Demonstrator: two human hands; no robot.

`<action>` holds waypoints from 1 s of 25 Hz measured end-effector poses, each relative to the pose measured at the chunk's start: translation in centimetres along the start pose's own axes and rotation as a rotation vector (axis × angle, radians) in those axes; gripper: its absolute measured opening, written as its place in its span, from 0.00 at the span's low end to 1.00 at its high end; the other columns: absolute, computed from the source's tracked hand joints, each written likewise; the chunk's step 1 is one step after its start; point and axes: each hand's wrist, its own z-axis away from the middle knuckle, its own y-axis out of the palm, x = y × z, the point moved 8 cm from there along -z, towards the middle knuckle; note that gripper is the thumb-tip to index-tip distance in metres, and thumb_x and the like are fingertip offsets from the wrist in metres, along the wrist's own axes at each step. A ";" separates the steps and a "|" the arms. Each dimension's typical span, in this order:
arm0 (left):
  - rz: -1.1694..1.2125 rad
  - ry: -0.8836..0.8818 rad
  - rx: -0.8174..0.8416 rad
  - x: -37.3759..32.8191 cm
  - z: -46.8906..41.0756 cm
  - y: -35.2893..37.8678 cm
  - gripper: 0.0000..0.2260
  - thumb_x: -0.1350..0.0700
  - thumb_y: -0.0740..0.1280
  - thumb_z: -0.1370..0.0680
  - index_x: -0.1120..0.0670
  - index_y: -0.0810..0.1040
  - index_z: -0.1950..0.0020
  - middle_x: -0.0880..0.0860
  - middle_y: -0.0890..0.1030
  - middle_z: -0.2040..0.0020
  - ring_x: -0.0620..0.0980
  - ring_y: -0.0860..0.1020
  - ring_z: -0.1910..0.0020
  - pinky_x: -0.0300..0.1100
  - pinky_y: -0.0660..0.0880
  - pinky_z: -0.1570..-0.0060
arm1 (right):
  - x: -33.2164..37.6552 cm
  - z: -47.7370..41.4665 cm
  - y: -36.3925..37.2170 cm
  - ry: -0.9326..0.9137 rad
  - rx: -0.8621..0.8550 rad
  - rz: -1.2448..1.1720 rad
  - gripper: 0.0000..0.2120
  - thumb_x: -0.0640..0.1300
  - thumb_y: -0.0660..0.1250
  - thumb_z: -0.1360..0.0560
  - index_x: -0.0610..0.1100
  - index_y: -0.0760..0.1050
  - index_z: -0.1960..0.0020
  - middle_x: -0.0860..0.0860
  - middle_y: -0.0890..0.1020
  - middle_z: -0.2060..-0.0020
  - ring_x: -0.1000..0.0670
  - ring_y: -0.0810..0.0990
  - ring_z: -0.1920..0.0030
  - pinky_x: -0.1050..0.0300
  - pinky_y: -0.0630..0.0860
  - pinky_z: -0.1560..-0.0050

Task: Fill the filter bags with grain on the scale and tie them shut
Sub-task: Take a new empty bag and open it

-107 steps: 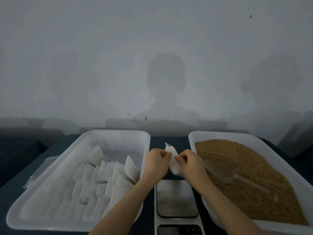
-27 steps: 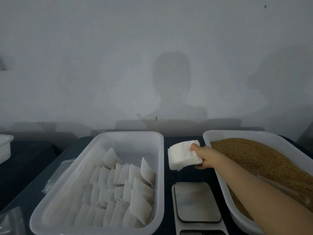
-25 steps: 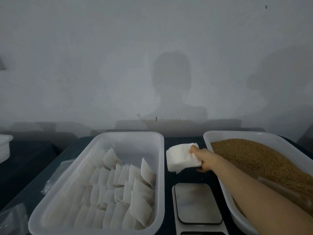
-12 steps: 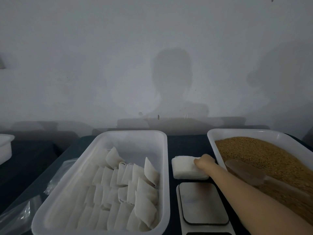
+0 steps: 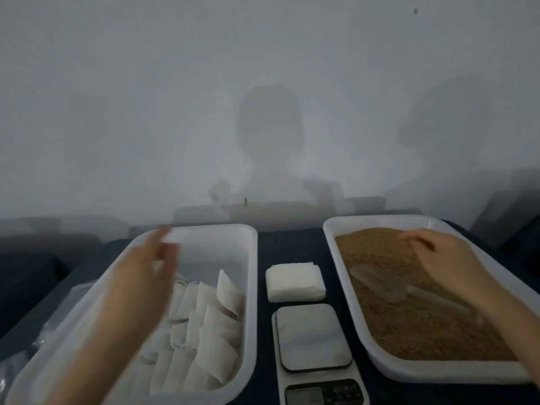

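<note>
Tabletop (image 5: 290,246) dark under grey wall (image 5: 146,112) — left hand (image 5: 140,270) (blurred), right hand (image 5: 450,258), grip wide, empty.

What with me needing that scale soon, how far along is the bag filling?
Done: rows of white bags lie in the left tray, apparently filled. In hand: nothing; both the left hand and right hand are empty, the scale bare. Left: the stack of filter bags behind it, with much grain and the scoop waiting.
</note>
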 end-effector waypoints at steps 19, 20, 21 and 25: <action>-0.306 0.052 0.920 -8.9 3.2 27.8 0.10 0.58 0.58 0.19 0.58 0.78 0.47 0.54 0.79 0.54 0.49 0.79 0.55 0.39 0.75 0.49 | -3.7 5.3 -0.7 0.022 -0.034 -0.112 0.13 0.38 0.64 0.24 0.52 0.78 0.45 0.61 0.78 0.56 0.61 0.77 0.64 0.70 0.73 0.72; -0.110 -0.014 0.796 -8.9 2.5 25.9 0.10 0.58 0.57 0.18 0.56 0.77 0.52 0.51 0.78 0.60 0.46 0.76 0.62 0.35 0.75 0.59 | -3.3 5.4 -0.5 0.027 -0.033 -0.124 0.13 0.38 0.64 0.24 0.52 0.77 0.44 0.61 0.78 0.55 0.62 0.77 0.64 0.71 0.73 0.71; 0.073 -0.092 0.678 -8.8 1.9 23.8 0.10 0.56 0.57 0.18 0.54 0.76 0.54 0.49 0.77 0.63 0.44 0.74 0.66 0.33 0.72 0.66 | -2.9 5.5 -0.2 0.025 -0.035 -0.139 0.14 0.38 0.64 0.24 0.52 0.77 0.43 0.61 0.78 0.54 0.64 0.76 0.63 0.73 0.72 0.71; 0.497 -0.336 0.409 -7.3 1.7 18.0 0.08 0.55 0.57 0.18 0.52 0.75 0.52 0.50 0.77 0.59 0.47 0.74 0.62 0.37 0.70 0.64 | 1.1 5.7 2.6 -0.043 0.047 -0.176 0.15 0.39 0.63 0.23 0.54 0.75 0.42 0.63 0.77 0.52 0.66 0.75 0.64 0.76 0.69 0.69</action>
